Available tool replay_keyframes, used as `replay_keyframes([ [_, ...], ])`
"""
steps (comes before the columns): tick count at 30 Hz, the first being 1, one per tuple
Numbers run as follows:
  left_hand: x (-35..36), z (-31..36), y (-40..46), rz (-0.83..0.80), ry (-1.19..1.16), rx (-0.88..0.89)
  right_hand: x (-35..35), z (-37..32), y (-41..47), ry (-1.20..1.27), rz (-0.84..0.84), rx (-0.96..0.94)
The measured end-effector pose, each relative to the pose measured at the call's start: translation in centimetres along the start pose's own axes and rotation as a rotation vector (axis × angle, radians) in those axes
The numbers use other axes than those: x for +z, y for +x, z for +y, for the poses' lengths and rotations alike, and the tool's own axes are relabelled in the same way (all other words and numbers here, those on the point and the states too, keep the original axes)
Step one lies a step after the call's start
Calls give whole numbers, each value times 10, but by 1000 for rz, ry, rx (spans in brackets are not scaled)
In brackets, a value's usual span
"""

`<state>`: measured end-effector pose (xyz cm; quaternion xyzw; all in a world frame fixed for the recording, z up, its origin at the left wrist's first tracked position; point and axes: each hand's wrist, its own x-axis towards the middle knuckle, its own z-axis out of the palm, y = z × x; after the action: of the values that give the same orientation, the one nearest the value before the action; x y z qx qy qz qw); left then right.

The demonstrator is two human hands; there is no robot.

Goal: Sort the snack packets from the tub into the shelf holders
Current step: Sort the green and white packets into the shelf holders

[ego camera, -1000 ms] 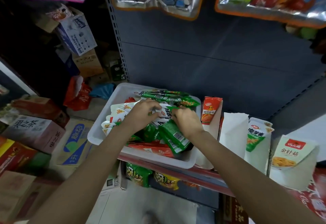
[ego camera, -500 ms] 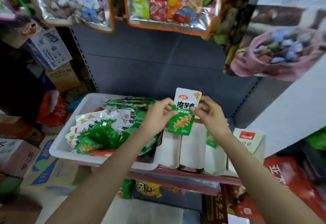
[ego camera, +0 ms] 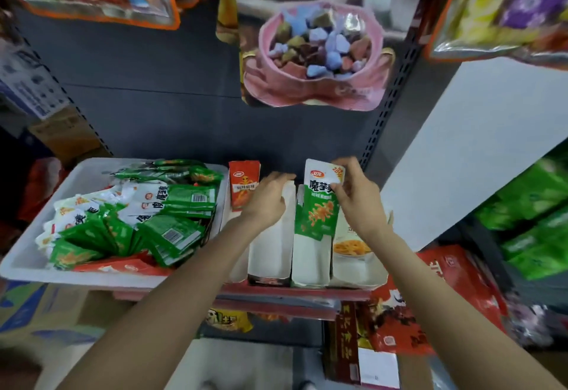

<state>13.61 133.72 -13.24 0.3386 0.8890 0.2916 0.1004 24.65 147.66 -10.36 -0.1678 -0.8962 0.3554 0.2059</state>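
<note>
both arms reach forward, right hand pinching a packet by its top, left hand loosely curled beside it

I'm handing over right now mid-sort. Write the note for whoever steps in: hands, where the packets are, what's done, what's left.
Right hand pinches a green packet by its top, lower end entering the third white holder.
Left hand holds nothing, fingers curled at the top edge of the second holder; contact unclear.
Done: a red packet stands in the holder nearest the tub; the far-right holder has a yellow-print packet.
Left: the white tub holds many green and white packets and some red ones.
</note>
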Motion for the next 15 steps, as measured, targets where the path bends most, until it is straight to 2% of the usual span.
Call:
replay_keyframes([
  [3,4,1,5,-28,93,23,12,5,3,-46,-76,-39],
  [9,4,-3,5,56,232,76,31,24,11,-308,-214,-70],
  [13,2,-7,2,105,257,100,37,36,10,-545,-85,-189],
  [15,3,-8,2,86,242,113,39,38,10,-618,-80,-181],
])
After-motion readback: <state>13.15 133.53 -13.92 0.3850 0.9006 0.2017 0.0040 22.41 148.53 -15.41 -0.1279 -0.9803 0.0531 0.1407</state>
